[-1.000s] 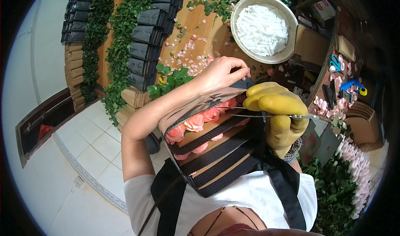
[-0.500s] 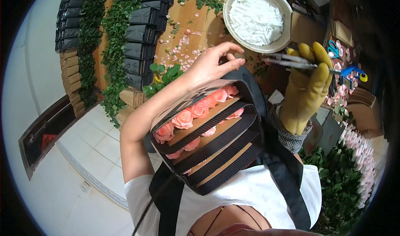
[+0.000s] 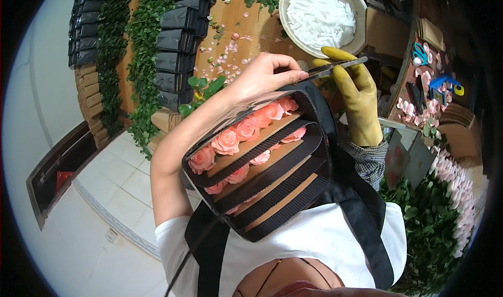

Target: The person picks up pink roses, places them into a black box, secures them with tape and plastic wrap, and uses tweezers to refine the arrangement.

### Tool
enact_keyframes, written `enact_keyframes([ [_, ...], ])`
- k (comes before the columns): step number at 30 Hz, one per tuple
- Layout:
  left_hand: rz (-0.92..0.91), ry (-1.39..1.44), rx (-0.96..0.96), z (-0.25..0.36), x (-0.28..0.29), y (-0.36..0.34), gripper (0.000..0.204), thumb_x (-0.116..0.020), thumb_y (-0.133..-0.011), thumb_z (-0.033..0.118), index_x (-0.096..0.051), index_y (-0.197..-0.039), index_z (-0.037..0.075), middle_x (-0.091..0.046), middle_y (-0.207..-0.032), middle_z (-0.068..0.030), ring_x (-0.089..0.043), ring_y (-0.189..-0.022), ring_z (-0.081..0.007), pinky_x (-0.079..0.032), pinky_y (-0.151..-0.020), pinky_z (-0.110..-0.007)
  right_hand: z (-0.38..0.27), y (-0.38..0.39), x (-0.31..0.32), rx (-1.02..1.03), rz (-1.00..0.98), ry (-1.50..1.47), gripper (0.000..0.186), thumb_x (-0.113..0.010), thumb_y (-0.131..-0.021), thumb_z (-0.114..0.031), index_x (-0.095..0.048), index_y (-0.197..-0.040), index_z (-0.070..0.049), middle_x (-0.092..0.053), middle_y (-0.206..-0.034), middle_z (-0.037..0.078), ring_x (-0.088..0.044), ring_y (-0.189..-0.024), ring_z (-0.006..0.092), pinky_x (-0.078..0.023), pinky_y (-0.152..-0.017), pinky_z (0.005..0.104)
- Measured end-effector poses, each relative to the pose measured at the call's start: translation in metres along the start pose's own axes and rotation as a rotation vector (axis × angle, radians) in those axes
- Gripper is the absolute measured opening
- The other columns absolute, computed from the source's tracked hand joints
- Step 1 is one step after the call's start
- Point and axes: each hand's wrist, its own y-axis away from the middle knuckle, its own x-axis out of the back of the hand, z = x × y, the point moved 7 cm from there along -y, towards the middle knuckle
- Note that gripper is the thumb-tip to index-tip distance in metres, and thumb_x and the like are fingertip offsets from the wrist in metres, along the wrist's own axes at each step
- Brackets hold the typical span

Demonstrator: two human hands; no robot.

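My left hand [image 3: 266,72] is bare, its thumb and forefinger pinched together; whatever lies between them is hidden. A slim, dark metal tool [image 3: 358,61] spans from these fingertips to my right hand [image 3: 358,100], which wears a yellow rubber glove and is closed round it. The tool's exact kind is unclear. Below my left wrist, against my chest, leans a bundle in black corrugated paper [image 3: 277,221]. Rows of pink roses [image 3: 248,128] show in its open end, between brown cardboard strips [image 3: 291,195]. My left forearm lies along its far side.
A round pale basin [image 3: 284,22] of white pieces [image 3: 320,16] stands beyond my hands. Black-wrapped bundles [image 3: 173,42] with green foliage [image 3: 144,35] line the left. Teal-handled scissors [image 3: 419,55], a blue tool [image 3: 443,82] and loose petals lie at right. More pale pink roses [image 3: 461,202] stand lower right.
My right hand has moved left, bringing the metal tool to my left fingertips. My left thumb and forefinger have closed together. The rose bundle has shifted slightly left.
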Motion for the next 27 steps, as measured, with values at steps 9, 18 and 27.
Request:
enact_keyframes([
  [9,0.064,-0.132,-0.109,-0.001,0.009,0.005,0.031,-0.06,-0.1,0.031,-0.07,-0.096,0.002,-0.068,-0.077,-0.0008,-0.059,-0.074,-0.0062,-0.048,-0.068,-0.025,-0.053,0.015,0.02,0.46,0.148,-0.306,0.028,-0.056,-0.101,-0.022,-0.065,-0.113,0.001,-0.071,-0.102,0.017,-0.068,-0.096,0.0293,-0.052,-0.09,0.0411],
  [18,0.034,-0.15,-0.046,0.001,0.005,0.006,0.024,-0.058,-0.101,0.022,-0.066,-0.107,0.0,-0.066,-0.085,-0.0019,-0.059,-0.082,-0.0076,-0.048,-0.077,-0.025,-0.07,0.047,-0.068,0.746,-0.354,0.056,0.03,-0.064,-0.096,-0.032,-0.065,-0.101,-0.002,-0.069,-0.079,0.015,-0.065,-0.067,0.0271,-0.052,-0.078,0.0466],
  [27,0.073,-0.154,-0.093,-0.003,0.006,0.004,0.025,-0.064,-0.096,0.023,-0.068,-0.108,0.002,-0.071,-0.085,-0.0053,-0.063,-0.079,-0.0096,-0.051,-0.074,-0.029,-0.074,0.046,-0.072,0.73,-0.394,0.191,0.028,-0.065,-0.095,-0.029,-0.068,-0.098,-0.001,-0.071,-0.077,0.015,-0.065,-0.066,0.0238,-0.052,-0.078,0.0433],
])
